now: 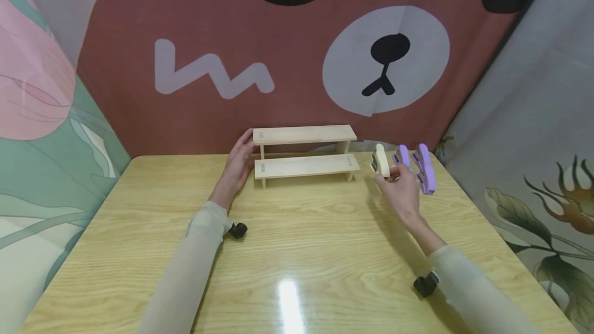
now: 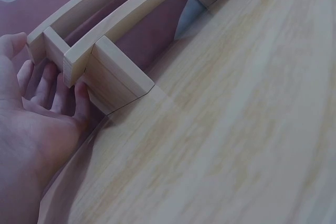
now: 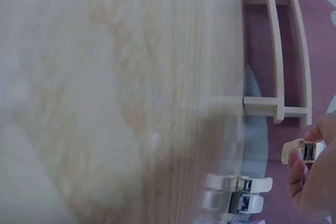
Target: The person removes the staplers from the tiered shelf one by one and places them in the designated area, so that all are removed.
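Note:
A two-tier wooden rack [image 1: 306, 166] stands at the back of the table. At its left end is my left hand [image 1: 237, 166]; in the left wrist view its fingers [image 2: 44, 85] lie loosely beside the end of the rack, by the shelf ends and leg. My right hand [image 1: 401, 192] pinches a cream plastic clip [image 1: 382, 160] between thumb and fingers, right of the rack. The same clip [image 3: 292, 151] shows a dark metal spring in the right wrist view. Beyond that hand are purple clips [image 1: 427, 171], partly hidden by it.
Pale clips [image 3: 254, 184] with dark springs stand on the table near the right hand in the right wrist view. A reddish-brown printed cloth [image 1: 209, 112] hangs behind the wooden table [image 1: 297, 236]. Patterned cloths hang at both sides.

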`<action>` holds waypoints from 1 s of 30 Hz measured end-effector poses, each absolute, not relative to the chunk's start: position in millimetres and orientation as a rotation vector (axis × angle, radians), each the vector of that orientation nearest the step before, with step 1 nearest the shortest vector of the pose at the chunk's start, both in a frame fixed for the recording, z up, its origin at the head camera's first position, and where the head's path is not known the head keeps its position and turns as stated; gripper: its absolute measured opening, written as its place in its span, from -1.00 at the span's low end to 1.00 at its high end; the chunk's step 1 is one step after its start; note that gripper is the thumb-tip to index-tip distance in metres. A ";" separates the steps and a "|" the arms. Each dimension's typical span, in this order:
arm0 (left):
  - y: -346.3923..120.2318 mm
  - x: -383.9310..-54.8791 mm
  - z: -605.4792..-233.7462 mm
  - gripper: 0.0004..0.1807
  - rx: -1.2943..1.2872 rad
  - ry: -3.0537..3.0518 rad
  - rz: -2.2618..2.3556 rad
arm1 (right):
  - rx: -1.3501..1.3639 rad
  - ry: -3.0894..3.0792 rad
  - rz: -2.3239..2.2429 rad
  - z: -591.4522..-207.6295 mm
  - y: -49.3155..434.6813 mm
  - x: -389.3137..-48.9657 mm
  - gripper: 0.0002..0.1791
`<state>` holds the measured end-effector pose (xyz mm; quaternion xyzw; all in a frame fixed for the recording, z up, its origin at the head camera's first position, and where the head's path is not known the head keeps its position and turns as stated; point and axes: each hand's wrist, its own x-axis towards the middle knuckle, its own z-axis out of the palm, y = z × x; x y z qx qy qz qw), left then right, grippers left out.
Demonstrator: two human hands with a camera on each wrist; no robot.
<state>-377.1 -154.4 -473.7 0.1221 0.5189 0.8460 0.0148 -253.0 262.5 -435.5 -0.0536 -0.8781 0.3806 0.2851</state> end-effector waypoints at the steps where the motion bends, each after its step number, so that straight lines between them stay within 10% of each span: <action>1: -154.9 -377.0 -473.9 -0.39 0.376 1.612 2.635 | -0.145 -2.354 1.014 -436.7 263.2 -254.4 -0.77; 30: -156.2 -375.3 -472.4 -0.39 0.368 1.612 2.640 | -0.227 -2.563 0.927 -460.0 260.9 -282.4 -0.75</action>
